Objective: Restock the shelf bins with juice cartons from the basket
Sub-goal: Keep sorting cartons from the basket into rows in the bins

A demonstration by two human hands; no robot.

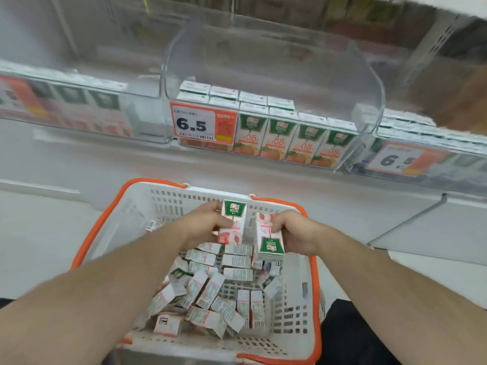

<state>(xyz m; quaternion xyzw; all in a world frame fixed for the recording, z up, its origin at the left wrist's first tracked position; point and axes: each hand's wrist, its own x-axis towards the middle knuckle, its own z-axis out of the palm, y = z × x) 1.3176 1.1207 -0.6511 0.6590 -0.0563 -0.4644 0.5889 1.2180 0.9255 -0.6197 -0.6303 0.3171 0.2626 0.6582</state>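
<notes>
Above basket: 2 cartons in hands.

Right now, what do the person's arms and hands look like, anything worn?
Both forearms are bare up to the frame edge: no sleeves visible. The left hand and right hand have no gloves, and no watch or wristband shows; rings cannot be made out.

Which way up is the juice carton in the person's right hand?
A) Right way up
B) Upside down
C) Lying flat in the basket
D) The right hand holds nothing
B: the carton in the right hand is the upside-down juice carton, its green "100%" label inverted at the bottom, while the left hand holds an upright juice carton above the basket.
</notes>
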